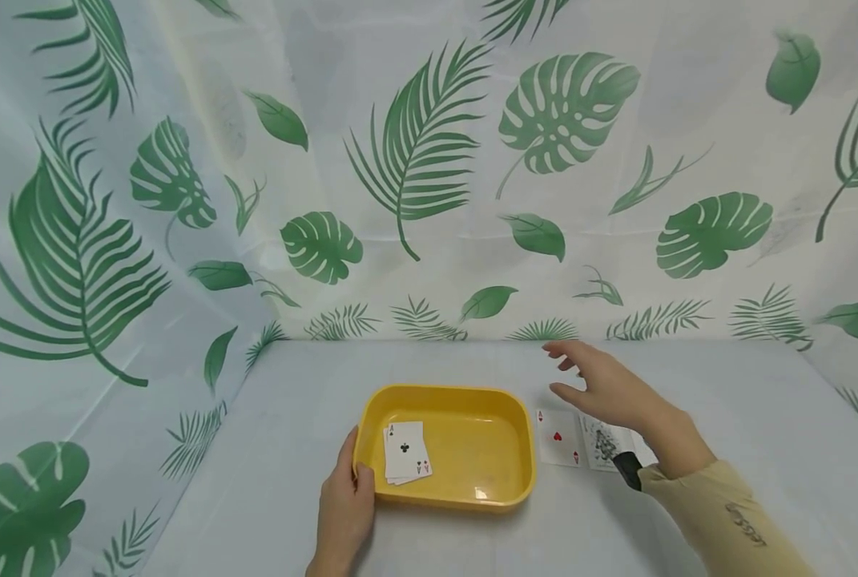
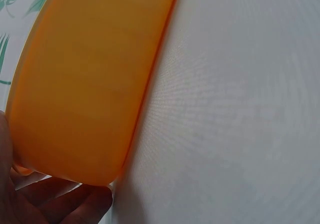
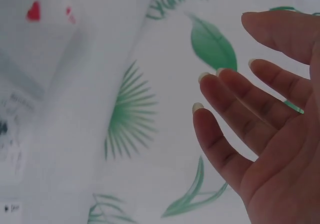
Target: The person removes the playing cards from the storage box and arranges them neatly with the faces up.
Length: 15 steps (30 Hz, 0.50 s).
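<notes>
My left hand [image 1: 345,505] grips the left end of a yellow plastic tray [image 1: 479,457], thumb over the rim and fingers against the outer wall. In the left wrist view the tray's side [image 2: 90,83] looks orange, with fingers [image 2: 90,204] curled at its end. Inside the tray lies a small stack of playing cards [image 1: 404,450], an ace of clubs on top. My right hand [image 1: 602,389] hovers past the tray's right end with relaxed, spread fingers and nothing in it. Below it lie an ace of hearts [image 1: 557,437] and a card with a black figure [image 1: 602,441].
Another white card [image 1: 643,449] shows partly behind the right wrist. A pale cloth covers the table [image 1: 313,377]. White sheeting with green leaf prints [image 1: 429,280] rises at the back and on both sides.
</notes>
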Each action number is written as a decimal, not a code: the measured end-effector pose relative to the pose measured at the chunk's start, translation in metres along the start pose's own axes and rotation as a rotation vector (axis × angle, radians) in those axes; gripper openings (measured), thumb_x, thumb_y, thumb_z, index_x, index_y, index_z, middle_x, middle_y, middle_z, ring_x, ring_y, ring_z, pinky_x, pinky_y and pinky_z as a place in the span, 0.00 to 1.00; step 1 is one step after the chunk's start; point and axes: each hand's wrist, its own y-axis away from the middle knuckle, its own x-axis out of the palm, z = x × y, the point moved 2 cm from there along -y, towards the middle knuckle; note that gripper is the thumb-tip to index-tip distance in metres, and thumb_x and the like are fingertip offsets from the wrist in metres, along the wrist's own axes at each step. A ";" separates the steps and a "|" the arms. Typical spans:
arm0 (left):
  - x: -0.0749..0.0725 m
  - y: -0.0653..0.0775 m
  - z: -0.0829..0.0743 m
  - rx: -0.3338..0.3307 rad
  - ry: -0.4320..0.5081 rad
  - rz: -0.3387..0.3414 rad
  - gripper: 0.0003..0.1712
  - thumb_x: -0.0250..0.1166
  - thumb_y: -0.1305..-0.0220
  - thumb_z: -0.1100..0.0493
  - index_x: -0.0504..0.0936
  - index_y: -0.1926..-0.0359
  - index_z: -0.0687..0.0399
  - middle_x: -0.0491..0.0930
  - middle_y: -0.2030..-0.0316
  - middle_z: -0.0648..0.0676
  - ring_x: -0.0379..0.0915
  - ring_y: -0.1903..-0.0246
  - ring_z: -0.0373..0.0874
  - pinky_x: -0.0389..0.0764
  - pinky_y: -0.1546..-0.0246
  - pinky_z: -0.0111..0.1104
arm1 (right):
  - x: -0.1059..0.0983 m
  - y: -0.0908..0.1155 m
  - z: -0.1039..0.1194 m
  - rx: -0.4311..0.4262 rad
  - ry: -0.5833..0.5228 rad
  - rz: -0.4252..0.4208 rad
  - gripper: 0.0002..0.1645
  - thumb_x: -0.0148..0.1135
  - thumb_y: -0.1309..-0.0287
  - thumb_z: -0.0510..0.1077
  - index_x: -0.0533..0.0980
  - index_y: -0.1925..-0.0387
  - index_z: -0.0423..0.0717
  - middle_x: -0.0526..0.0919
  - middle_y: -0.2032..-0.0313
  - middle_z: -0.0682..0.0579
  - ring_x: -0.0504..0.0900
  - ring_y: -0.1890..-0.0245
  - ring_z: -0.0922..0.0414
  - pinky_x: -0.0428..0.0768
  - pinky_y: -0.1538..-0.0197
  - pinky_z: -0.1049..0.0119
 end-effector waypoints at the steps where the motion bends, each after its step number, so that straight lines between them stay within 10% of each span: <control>1: 0.000 0.000 0.000 0.000 0.000 0.001 0.32 0.51 0.31 0.67 0.65 0.26 0.59 0.72 0.33 0.58 0.75 0.43 0.46 0.74 0.41 0.47 | 0.002 -0.002 0.004 -0.007 -0.008 -0.002 0.33 0.69 0.38 0.42 0.69 0.34 0.40 0.77 0.42 0.42 0.78 0.47 0.44 0.81 0.48 0.46; 15: 0.000 -0.001 0.001 0.002 -0.001 0.003 0.32 0.51 0.30 0.66 0.65 0.26 0.60 0.72 0.33 0.58 0.75 0.46 0.45 0.74 0.41 0.47 | 0.026 -0.027 0.039 -0.088 -0.075 0.026 0.34 0.68 0.38 0.42 0.68 0.33 0.41 0.77 0.42 0.45 0.77 0.45 0.47 0.82 0.48 0.50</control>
